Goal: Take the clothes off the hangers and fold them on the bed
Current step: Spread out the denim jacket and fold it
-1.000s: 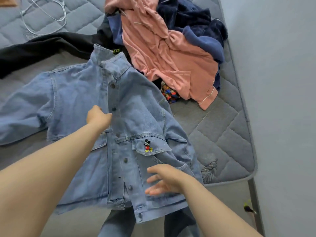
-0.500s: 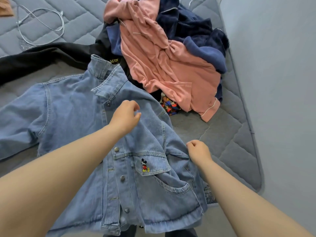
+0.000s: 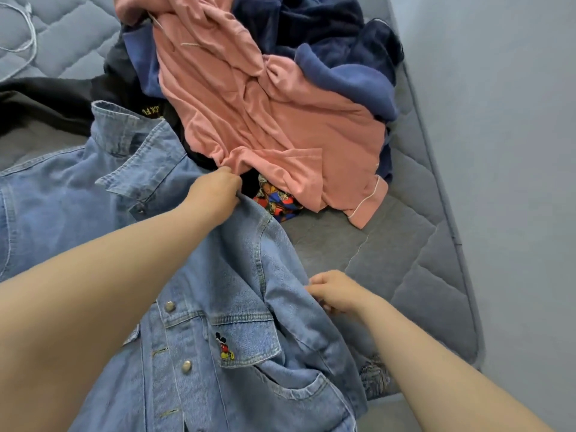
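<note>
Your left hand (image 3: pixel 215 194) has slid up to grip the denim jacket (image 3: pixel 233 291) at its shoulder, while your right hand (image 3: pixel 335 293) pinches its side edge.

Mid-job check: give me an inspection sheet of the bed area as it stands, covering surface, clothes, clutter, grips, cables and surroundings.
Surface: grey quilted mattress.
Job's things: denim jacket spread front-up. Beyond it lies a pile of pink garment, navy fleece and black garment. No hanger seen.
Clutter: colourful patterned fabric showing from under the pink garment.
Grips: left hand grips the jacket's shoulder edge. Right hand pinches its side fold.
Cables: white cable on the mattress at far left, apart from the clothes.
Surroundings: pale wall along the mattress's right side.
</note>
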`<state>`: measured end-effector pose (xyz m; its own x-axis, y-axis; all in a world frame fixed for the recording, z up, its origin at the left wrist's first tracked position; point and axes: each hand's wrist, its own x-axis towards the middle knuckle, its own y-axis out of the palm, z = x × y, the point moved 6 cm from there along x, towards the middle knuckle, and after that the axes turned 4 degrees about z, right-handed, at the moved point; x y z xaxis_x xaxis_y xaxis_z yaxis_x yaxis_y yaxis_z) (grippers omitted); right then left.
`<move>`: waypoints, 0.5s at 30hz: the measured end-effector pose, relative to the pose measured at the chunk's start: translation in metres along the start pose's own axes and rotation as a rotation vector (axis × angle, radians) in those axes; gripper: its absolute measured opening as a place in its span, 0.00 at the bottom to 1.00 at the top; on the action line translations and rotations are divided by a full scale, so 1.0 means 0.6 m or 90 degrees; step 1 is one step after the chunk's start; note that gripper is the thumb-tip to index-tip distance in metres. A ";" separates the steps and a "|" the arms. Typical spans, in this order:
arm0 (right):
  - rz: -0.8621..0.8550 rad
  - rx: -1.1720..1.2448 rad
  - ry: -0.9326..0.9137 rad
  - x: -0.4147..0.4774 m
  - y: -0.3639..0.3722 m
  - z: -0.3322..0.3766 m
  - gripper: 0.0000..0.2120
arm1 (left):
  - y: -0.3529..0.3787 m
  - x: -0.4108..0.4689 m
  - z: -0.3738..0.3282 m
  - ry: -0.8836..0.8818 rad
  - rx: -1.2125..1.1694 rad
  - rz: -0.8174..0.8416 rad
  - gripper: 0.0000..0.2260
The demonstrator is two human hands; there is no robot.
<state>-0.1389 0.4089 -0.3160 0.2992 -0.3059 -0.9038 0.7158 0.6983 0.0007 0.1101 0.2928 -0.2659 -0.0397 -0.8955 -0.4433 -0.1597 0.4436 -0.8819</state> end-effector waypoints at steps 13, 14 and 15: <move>-0.718 -0.339 -0.293 -0.152 -0.296 0.259 0.17 | -0.153 0.078 -0.033 0.000 -0.181 -0.151 0.08; -0.656 -0.322 -0.262 -0.127 -0.298 0.253 0.16 | -0.147 0.081 -0.032 -0.007 -0.186 -0.139 0.08; -0.574 -0.279 -0.221 -0.099 -0.293 0.238 0.15 | -0.139 0.083 -0.032 -0.009 -0.183 -0.124 0.09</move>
<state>-0.1929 0.2120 -0.2012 -0.0153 -0.9468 -0.3215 0.4943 0.2724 -0.8255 0.1028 0.2105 -0.2111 0.0321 -0.9607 -0.2757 -0.4338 0.2351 -0.8698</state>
